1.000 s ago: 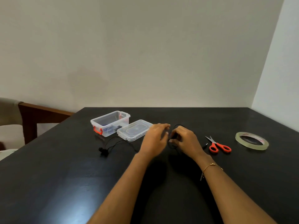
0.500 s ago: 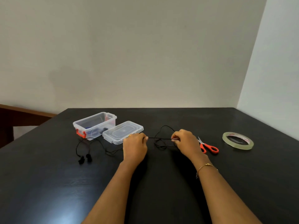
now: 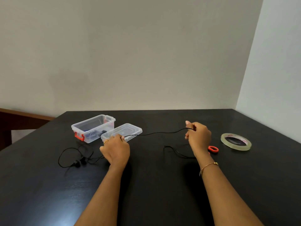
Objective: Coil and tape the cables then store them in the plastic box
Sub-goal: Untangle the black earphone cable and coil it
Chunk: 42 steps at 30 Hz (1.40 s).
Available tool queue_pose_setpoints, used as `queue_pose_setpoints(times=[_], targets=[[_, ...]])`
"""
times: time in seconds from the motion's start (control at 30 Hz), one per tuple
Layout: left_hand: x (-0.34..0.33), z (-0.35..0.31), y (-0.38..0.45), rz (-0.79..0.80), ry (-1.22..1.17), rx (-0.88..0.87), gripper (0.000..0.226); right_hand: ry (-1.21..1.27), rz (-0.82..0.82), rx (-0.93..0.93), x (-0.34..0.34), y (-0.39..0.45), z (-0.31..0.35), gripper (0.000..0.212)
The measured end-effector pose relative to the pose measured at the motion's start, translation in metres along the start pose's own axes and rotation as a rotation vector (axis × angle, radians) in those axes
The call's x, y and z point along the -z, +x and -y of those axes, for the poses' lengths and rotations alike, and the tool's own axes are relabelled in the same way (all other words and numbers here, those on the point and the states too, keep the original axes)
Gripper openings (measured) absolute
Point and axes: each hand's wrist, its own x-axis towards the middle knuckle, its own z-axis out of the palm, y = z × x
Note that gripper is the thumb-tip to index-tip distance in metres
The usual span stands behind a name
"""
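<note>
Head view: the hands have drawn well apart since half a second ago, when they sat close together in front of the lid. The black cable that was bunched between them is now pulled out into a long, slightly sagging span above the black table.

The left hand rests low by the near edge of the lid, fingers curled shut with the cable pinched at the fingertips. The right hand has risen off the table and moved rightward; its thumb and forefinger pinch the other end of the span, with the remaining fingers folded in.

More cable trails from each hand. One slack loop lies on the table below the right wrist. On the left side it runs in loose curves to the earbuds, which lie on the table well short of the box.

The clear plastic box stands open at the far left with a red latch on its near end. Something dark and blue lies inside, though the view is too small to tell what. Its clear lid lies flat just beside it, touching or nearly so.

The tape roll lies flat at the far right, untouched. The scissors are mostly hidden behind the right wrist; only one red handle loop shows.
</note>
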Motion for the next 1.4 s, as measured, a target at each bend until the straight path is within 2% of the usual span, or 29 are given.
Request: queue_pose_setpoints(times=[0.13, 0.2, 0.27, 0.3, 0.33, 0.4, 0.43, 0.5, 0.6, 0.73, 0.87, 1.17, 1.3, 1.4], targets=[[-0.007, 0.003, -0.001, 0.032, 0.162, -0.131, 0.026, -0.219, 0.141, 0.291, -0.005, -0.013, 0.009, 0.047], [-0.007, -0.004, -0.001, -0.076, 0.128, -0.237, 0.037, -0.305, 0.221, 0.330, -0.008, -0.017, 0.012, 0.049], [-0.008, -0.016, -0.006, -0.177, -0.012, -0.459, 0.047, -0.359, 0.251, 0.346, -0.010, -0.020, 0.014, 0.048], [-0.006, -0.024, -0.011, -0.150, -0.147, -0.574, 0.049, -0.375, 0.254, 0.355, -0.010, -0.022, 0.015, 0.047], [-0.003, -0.034, -0.019, -0.048, -0.302, -0.651, 0.047, -0.391, 0.259, 0.367, -0.010, -0.023, 0.016, 0.046], [0.003, -0.050, -0.037, 0.236, -0.561, -0.708, 0.047, -0.439, 0.276, 0.422, -0.011, -0.026, 0.019, 0.039], [0.002, -0.056, -0.043, 0.300, -0.618, -0.711, 0.051, -0.456, 0.295, 0.455, -0.011, -0.027, 0.019, 0.034], [-0.004, -0.059, -0.043, 0.301, -0.669, -0.667, 0.051, -0.432, 0.312, 0.492, -0.011, -0.027, 0.022, 0.025], [-0.010, -0.054, -0.033, 0.342, -0.665, -0.570, 0.048, -0.314, 0.282, 0.502, -0.010, -0.027, 0.023, 0.027], [-0.007, -0.051, -0.026, 0.415, -0.636, -0.604, 0.024, -0.223, 0.285, 0.553, -0.013, -0.028, 0.021, 0.017], [-0.001, -0.046, -0.021, 0.452, -0.630, -0.653, 0.033, -0.182, 0.271, 0.561, -0.018, -0.023, 0.013, 0.027], [-0.008, -0.054, -0.031, 0.339, -0.423, -0.661, 0.035, -0.117, 0.243, 0.588, -0.019, -0.023, 0.015, 0.034], [-0.008, -0.051, -0.023, 0.166, -0.452, -0.502, 0.036, -0.318, 0.214, 0.581, -0.014, -0.018, 0.011, 0.026], [-0.009, -0.046, -0.015, 0.062, -0.554, -0.315, 0.034, -0.506, 0.197, 0.527, -0.009, -0.015, 0.008, 0.022]])
